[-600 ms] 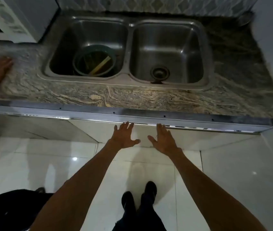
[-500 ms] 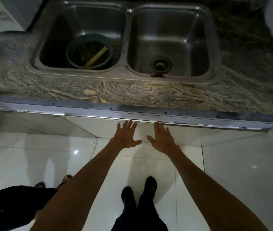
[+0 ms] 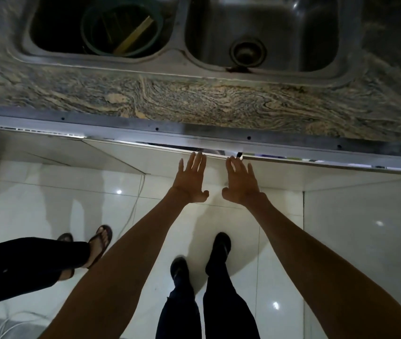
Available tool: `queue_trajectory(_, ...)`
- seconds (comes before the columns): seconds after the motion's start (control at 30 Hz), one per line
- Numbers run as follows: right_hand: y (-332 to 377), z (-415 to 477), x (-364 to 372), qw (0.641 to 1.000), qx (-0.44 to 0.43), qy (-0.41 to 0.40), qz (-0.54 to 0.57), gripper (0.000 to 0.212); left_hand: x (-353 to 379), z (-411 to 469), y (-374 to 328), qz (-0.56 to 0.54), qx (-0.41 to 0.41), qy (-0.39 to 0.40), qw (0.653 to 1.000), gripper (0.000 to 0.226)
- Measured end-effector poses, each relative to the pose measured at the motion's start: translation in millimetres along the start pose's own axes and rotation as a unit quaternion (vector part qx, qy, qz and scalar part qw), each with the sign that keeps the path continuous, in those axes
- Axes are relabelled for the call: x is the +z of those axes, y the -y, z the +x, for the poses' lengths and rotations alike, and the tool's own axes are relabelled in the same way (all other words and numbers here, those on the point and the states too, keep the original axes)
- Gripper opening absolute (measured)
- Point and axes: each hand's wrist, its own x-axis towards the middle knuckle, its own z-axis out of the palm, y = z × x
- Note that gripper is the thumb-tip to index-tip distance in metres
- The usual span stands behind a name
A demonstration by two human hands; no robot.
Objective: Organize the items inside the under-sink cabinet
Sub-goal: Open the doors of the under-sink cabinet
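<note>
Your left hand and right hand are both flat, with fingers straight and apart, and hold nothing. Your fingertips reach the top edges of the two cabinet doors where they meet, below the sink. A dark gap above the left door suggests it is slightly ajar. The items are hidden behind these doors. Recommendation: hook your fingertips over each edge and swing both doors fully outward, stepping back. A bystander's foot stands near left.

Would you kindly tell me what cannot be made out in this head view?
- Cabinet contents: hidden behind white cabinet doors.
- Round green container in steel sink: cut off by top edge, inside too dark.
- Left hand, right hand: door contact unclear, seen from above.
</note>
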Motion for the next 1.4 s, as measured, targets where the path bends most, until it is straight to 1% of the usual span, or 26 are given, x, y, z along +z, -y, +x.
queue_trajectory(0.07,-1.2,-7.9,0.0,0.999,-0.004,0.024,0.024,0.093,5.1,-10.0,-1.5,-0.014,0.003,0.002,1.000,0.111)
queue_trajectory(0.17,4.4,-24.1,9.8,0.998,-0.001,0.037,0.046,0.090,13.6,-27.7,0.1,0.000,0.013,0.013,1.000,0.111)
queue_trajectory(0.27,16.6,-45.0,22.8,0.998,0.015,0.027,0.055,0.076,23.3,-51.1,2.6,0.034,0.027,0.011,0.999,0.107)
queue_trajectory(0.37,33.3,-60.5,38.9,0.995,0.041,0.016,0.091,0.056,30.3,-69.2,6.7,0.099,0.049,0.003,0.994,0.090)
queue_trajectory(0.43,49.4,-71.9,55.9,0.992,0.052,-0.006,0.112,0.044,39.5,-80.9,16.0,0.118,0.067,-0.018,0.991,0.076)
queue_trajectory(0.57,83.0,-101.4,99.1,0.977,0.101,-0.063,0.180,0.033,65.2,-108.2,42.3,0.135,0.119,-0.050,0.982,0.066)
queue_trajectory(0.63,101.5,-119.0,117.6,0.964,0.126,-0.063,0.227,0.027,75.4,-125.8,53.1,0.145,0.136,-0.051,0.979,0.061)
queue_trajectory(0.7,123.2,-137.0,135.3,0.952,0.142,-0.040,0.267,0.018,83.5,-147.6,61.5,0.177,0.140,-0.043,0.973,0.055)
queue_trajectory(0.73,137.8,-147.1,147.1,0.946,0.149,-0.021,0.289,0.019,89.9,-161.5,67.7,0.197,0.139,-0.032,0.970,0.051)
queue_trajectory(0.8,167.9,-163.5,170.1,0.932,0.162,0.023,0.323,0.032,101.9,-184.1,81.8,0.230,0.143,-0.012,0.962,0.040)
queue_trajectory(0.87,206.0,-175.5,196.1,0.928,0.146,0.057,0.339,0.044,111.3,-210.9,101.8,0.263,0.142,0.020,0.954,0.033)
queue_trajectory(0.9,227.0,-179.9,208.5,0.927,0.129,0.068,0.345,0.047,117.6,-221.9,115.7,0.283,0.141,0.037,0.948,0.032)
queue_trajectory(0.97,265.3,-185.7,224.9,0.922,0.102,0.082,0.364,0.047,126.9,-237.9,142.1,0.294,0.142,0.064,0.943,0.031)
queue_trajectory(1.0,285.5,-186.7,233.4,0.920,0.088,0.091,0.371,0.045,133.3,-245.0,158.0,0.306,0.136,0.090,0.938,0.031)
queue_trajectory(1.03,303.0,-185.0,240.4,0.919,0.075,0.097,0.374,0.044,137.9,-249.7,172.5,0.331,0.131,0.112,0.928,0.029)
queue_trajectory(1.07,321.6,-182.9,249.2,0.920,0.062,0.104,0.372,0.042,142.4,-257.7,189.4,0.364,0.114,0.124,0.916,0.035)
queue_trajectory(1.1,337.5,-180.0,256.6,0.922,0.054,0.109,0.368,0.041,146.3,-262.8,205.5,0.372,0.112,0.112,0.914,0.066)
queue_trajectory(1.13,355.0,-177.6,264.2,0.924,0.044,0.111,0.364,0.042,158.7,-266.3,224.9,0.332,0.110,0.094,0.932,0.104)
queue_trajectory(1.17,370.9,-175.5,270.2,0.927,0.038,0.108,0.357,0.044,163.7,-267.9,237.0,0.289,0.093,0.112,0.946,0.121)
queue_trajectory(1.2,385.7,-173.9,276.1,0.930,0.033,0.103,0.350,0.047,160.1,-275.9,242.8,0.335,0.123,0.143,0.923,0.107)
queue_trajectory(1.23,399.3,-173.1,278.3,0.934,0.030,0.097,0.343,0.048,152.4,-290.1,242.6,0.394,0.126,0.160,0.896,0.074)
queue_trajectory(1.27,412.5,-172.4,281.4,0.937,0.026,0.089,0.337,0.049,152.6,-302.1,244.8,0.394,0.129,0.123,0.902,0.048)
queue_trajectory(1.3,422.0,-171.7,283.3,0.940,0.026,0.081,0.331,0.050,153.8,-307.1,248.1,0.370,0.133,0.098,0.914,0.043)
queue_trajectory(1.33,430.8,-171.4,284.6,0.943,0.022,0.073,0.325,0.050,152.2,-313.0,252.4,0.335,0.099,0.088,0.933,0.042)
queue_trajectory(1.37,435.5,-171.5,284.6,0.945,0.022,0.070,0.319,0.050,153.8,-315.6,257.3,0.347,0.085,0.071,0.931,0.042)
queue_trajectory(1.4,438.5,-171.7,284.9,0.947,0.014,0.071,0.312,0.050,153.5,-318.3,260.9,0.381,0.092,0.070,0.917,0.041)
